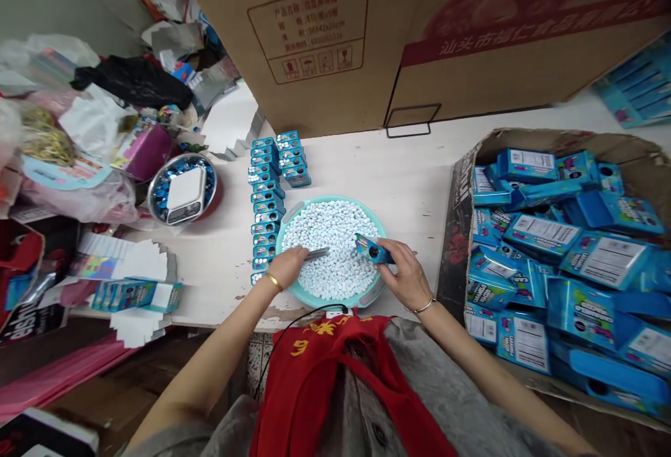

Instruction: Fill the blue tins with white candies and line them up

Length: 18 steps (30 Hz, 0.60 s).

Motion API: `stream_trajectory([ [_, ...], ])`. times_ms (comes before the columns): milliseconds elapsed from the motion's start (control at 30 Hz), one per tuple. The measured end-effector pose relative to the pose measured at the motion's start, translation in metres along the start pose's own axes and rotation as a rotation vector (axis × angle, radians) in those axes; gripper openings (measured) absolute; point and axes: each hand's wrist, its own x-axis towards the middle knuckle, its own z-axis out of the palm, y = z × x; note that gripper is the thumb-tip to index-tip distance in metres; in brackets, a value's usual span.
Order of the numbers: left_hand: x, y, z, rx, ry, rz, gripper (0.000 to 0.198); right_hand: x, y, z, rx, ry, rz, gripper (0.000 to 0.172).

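Observation:
My left hand (289, 267) is closed round a slim grey metal tool (317, 254) whose exact kind I cannot make out. Its tip reaches over small white candies (330, 223) that fill a round turquoise basin (378, 225). Between the fingers and thumb of my right hand (407, 277), a small blue candy box (370, 249) is held tilted above the basin's right side, a dark round opening showing on it. Left of the basin, a column of similar blue boxes (267, 218) stands on the table, with a shorter row (294, 160) beside it. White candies show at some of their openings.
A cardboard carton (455, 233) full of blue boxes stands at the right. One large carton (325, 93) closes off the back. At the left are a metal bowl (216, 188) with a white device (186, 195) on it, stacked card (231, 121) and heaped bags.

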Motion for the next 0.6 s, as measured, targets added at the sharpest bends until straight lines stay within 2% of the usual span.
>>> stream_trajectory([
  [67, 0.019, 0.013, 0.031, -0.155, 0.028, 0.033, 0.028, 0.0, 0.0, -0.004, -0.002, 0.0, 0.027, 0.04],
  [133, 0.034, 0.03, 0.051, -0.288, 0.077, 0.062, 0.03, -0.001, 0.0, -0.006, 0.008, 0.016, 0.064, 0.038],
  [200, 0.043, 0.041, 0.059, -0.353, 0.102, 0.079, 0.032, -0.001, 0.001, -0.007, 0.017, 0.043, 0.109, 0.036],
  [267, 0.043, 0.043, 0.057, -0.418, 0.113, 0.11, 0.032, -0.002, 0.002, -0.009, 0.023, 0.082, 0.152, 0.036],
  [333, 0.034, 0.035, 0.048, -0.528, 0.142, 0.169, 0.03, -0.003, 0.003, -0.01, 0.029, 0.113, 0.188, 0.036],
  [433, 0.01, 0.019, 0.02, -0.621, 0.204, 0.276, 0.028, -0.003, 0.004, -0.012, 0.029, 0.119, 0.202, 0.036],
  [533, -0.014, 0.012, -0.019, -0.546, 0.233, 0.351, 0.027, -0.002, 0.001, -0.01, 0.014, 0.082, 0.151, 0.037],
  [600, -0.026, 0.015, -0.047, -0.448, 0.216, 0.387, 0.026, 0.0, -0.002, -0.006, 0.01, 0.046, 0.097, 0.038],
])
